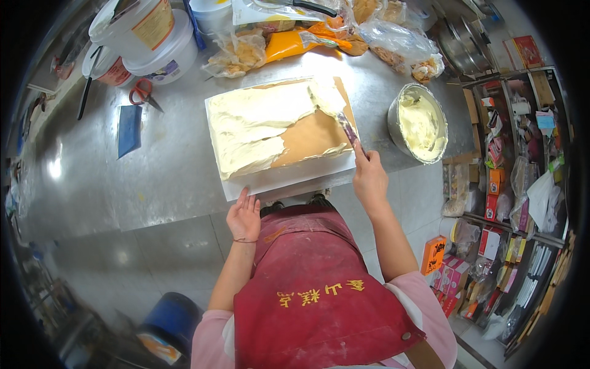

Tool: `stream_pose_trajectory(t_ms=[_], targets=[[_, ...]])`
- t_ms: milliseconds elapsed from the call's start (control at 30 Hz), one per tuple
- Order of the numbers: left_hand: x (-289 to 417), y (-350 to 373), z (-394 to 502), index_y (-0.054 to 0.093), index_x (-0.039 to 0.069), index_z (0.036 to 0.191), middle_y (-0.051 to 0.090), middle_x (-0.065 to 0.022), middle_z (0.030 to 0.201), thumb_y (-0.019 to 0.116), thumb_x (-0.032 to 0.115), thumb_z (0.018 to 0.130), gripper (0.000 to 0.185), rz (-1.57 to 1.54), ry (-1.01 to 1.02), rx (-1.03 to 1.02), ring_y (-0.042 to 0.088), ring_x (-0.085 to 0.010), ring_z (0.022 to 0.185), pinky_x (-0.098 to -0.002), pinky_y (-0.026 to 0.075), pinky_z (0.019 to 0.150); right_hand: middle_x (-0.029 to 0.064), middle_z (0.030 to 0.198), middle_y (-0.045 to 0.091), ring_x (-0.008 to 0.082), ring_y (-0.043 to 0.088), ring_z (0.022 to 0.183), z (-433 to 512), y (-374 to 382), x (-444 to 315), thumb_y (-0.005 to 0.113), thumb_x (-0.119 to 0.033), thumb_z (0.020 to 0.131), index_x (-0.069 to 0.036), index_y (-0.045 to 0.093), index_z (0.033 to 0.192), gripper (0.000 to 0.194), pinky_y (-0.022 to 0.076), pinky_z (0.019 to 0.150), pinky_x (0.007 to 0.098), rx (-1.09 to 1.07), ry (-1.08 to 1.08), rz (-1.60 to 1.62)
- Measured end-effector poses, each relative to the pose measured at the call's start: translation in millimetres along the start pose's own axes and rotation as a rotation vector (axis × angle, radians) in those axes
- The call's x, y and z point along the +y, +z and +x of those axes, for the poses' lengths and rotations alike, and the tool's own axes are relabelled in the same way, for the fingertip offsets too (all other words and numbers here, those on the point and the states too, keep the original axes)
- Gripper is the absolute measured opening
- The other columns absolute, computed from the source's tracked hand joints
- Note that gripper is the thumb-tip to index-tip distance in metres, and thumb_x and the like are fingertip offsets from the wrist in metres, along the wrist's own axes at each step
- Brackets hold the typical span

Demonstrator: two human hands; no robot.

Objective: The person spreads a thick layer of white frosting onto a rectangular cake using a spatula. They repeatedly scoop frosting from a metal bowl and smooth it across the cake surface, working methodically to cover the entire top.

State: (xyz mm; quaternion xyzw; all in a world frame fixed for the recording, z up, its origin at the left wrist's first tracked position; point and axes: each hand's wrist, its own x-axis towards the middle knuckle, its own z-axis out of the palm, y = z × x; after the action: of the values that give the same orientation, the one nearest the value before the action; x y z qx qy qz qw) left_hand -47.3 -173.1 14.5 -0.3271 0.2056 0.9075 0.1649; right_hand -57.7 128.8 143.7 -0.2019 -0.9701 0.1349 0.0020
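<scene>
A rectangular sheet of sponge cake [318, 138] lies on white paper [272, 180] at the table's front edge. Pale yellow cream [258, 110] covers its left side and much of its far side; bare brown sponge shows at the middle and right. My right hand [370, 177] grips the dark handle of a spatula [349, 128], whose cream-coated blade rests in the cream near the far right corner. Palm up and fingers apart, my left hand [244, 219] is at the paper's near edge, holding nothing. To the right stands a metal bowl [394, 121] with more cream inside.
Red-handled scissors [142, 92] and a blue scraper-like piece [129, 130] lie left on the steel table [175, 184]. White plastic tubs [159, 50], an orange piping bag [295, 44] and bagged food [237, 53] line the back. Packed shelves [511, 221] stand at right; a blue bin [170, 318] is lower left.
</scene>
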Motion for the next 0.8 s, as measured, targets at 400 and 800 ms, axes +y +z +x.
stream_pose_trajectory(t_ms=[400, 800], targets=[[3.4, 1.1, -0.1, 0.041, -0.004, 0.137, 0.046, -0.0104, 0.138, 0.054, 0.021, 0.082, 0.062, 0.007, -0.009, -0.012, 0.045, -0.0227, 0.118, -0.0352, 0.039, 0.100, 0.0134, 0.097, 0.055, 0.0328, 0.061, 0.084, 10.7, 37.5, -72.7, 0.050, -0.001, 0.083, -0.022, 0.055, 0.135, 0.056, 0.0510, 0.067, 0.0431, -0.016, -0.278, 0.095], [3.6, -4.1, 2.9, 0.044, -0.003, 0.133, 0.047, -0.0101, 0.138, 0.052, 0.021, 0.085, 0.054, -0.014, 0.000, 0.002, 0.044, -0.0241, 0.121, -0.0381, 0.038, 0.102, 0.0123, 0.098, 0.057, 0.0318, 0.061, 0.080, -53.6, 19.6, -20.0, 0.055, 0.004, 0.079, -0.030, 0.054, 0.135, 0.066, 0.0516, 0.064, 0.0419, 0.007, -0.315, 0.107]])
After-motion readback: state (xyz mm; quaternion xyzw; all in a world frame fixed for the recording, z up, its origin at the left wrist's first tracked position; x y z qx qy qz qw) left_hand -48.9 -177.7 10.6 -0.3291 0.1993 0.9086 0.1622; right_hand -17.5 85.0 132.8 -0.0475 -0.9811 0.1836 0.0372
